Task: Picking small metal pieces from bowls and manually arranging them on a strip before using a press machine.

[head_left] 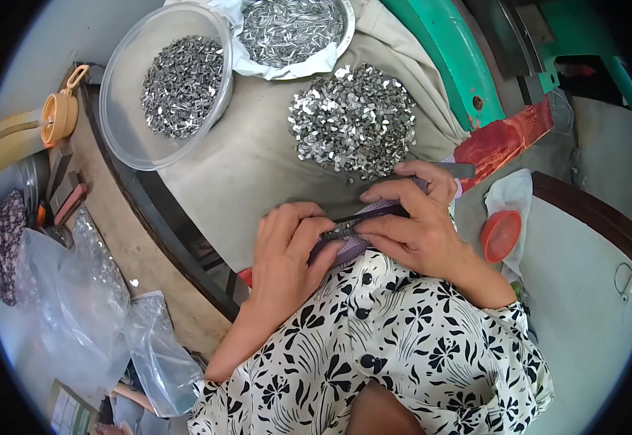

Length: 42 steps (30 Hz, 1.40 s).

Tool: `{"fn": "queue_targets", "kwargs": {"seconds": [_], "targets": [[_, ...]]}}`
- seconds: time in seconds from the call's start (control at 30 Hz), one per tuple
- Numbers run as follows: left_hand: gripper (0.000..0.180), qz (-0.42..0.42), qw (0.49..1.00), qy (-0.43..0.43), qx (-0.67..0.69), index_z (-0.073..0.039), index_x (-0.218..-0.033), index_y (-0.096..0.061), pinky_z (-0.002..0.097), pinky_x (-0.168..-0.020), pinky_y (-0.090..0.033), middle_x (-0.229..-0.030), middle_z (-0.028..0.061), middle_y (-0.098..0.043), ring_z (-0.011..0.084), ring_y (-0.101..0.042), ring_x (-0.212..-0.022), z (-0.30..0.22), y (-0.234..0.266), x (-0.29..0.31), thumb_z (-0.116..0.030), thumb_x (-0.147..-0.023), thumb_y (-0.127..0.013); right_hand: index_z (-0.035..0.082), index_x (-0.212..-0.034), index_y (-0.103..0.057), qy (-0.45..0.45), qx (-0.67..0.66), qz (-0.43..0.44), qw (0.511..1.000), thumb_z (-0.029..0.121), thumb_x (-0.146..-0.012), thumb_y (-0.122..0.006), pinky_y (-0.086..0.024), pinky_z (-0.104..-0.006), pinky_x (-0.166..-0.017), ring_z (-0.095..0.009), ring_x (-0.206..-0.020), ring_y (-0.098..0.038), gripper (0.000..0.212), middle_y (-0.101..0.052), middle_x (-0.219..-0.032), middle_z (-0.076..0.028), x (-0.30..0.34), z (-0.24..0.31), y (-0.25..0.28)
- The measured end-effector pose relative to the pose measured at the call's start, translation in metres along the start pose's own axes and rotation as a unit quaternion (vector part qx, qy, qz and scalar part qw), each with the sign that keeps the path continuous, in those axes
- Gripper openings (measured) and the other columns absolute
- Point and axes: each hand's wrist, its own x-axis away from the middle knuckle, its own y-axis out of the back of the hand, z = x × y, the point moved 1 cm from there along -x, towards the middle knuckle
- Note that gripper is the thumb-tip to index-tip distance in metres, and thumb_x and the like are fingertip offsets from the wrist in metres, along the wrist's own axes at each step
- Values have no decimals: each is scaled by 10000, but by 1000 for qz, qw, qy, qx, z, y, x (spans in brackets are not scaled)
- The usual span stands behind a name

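Note:
Just below the near edge of the cloth-covered table, both hands work at a narrow dark strip (343, 230) with what look like small metal pieces along it. My left hand (283, 243) has its thumb and index finger closed on the strip's left end. Farther along, my right hand (425, 221) pinches the strip with thumb and fingertips. A flat grey bar (459, 170) sticks out past my right hand; whether it joins the strip is hidden. Close beyond my hands lies a loose heap of small shiny metal pieces (356, 119) on the beige cloth (222, 188).
At the far left stands a clear plastic bowl (117, 123) of dark metal pieces, beside a lined bowl (316, 67) of thin silvery pins. A green metal frame (439, 61) edges the right. Plastic bags (160, 355) lie lower left; a red basket (501, 236) is at right.

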Motion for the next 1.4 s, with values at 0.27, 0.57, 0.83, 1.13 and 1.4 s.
{"fn": "queue_targets", "kwargs": {"seconds": [0.27, 0.57, 0.83, 1.13, 1.4], "targets": [[335, -10, 1000, 5, 20, -54, -1004, -626, 394, -808, -433, -1067, 85, -591, 296, -575, -955, 0, 0, 5, -83, -718, -799, 229, -858, -765, 37, 65, -24, 997, 226, -639, -818, -310, -436, -956, -293, -1191, -444, 225, -634, -1184, 60, -8, 13, -3], [356, -14, 1000, 2, 8, -49, -1018, -621, 396, -806, -434, -1070, 85, -581, 300, -567, -952, 0, -1, 4, -79, -711, -799, 222, -820, -751, 32, 41, -31, 998, 265, -651, -823, -306, -446, -952, -297, -1184, -458, 189, -652, -1132, 63, -8, 9, -9], [353, -22, 1000, -5, 13, -51, -1013, -621, 392, -800, -432, -1066, 83, -582, 293, -567, -947, 1, -2, 4, -73, -709, -799, 188, -855, -761, 5, 72, -85, 994, 180, -688, -816, -297, -437, -991, -309, -1197, -448, 176, -645, -1132, 24, -27, -16, 0], [290, -26, 1000, -6, 2, -66, -972, -653, 382, -792, -426, -1036, 68, -598, 277, -574, -936, -1, -3, 4, -94, -721, -794, 198, -837, -751, 28, 94, -47, 994, 174, -679, -817, -281, -421, -988, -297, -1220, -460, 173, -644, -1161, 54, -45, -9, -2], [208, -25, 999, -19, -19, -94, -928, -692, 366, -781, -416, -1004, 36, -603, 248, -569, -894, -3, -7, 0, -108, -740, -780, 186, -809, -740, 2, 85, -56, 995, 146, -673, -816, -272, -426, -992, -299, -1226, -460, 160, -653, -1152, 60, -40, -9, -4]]}}
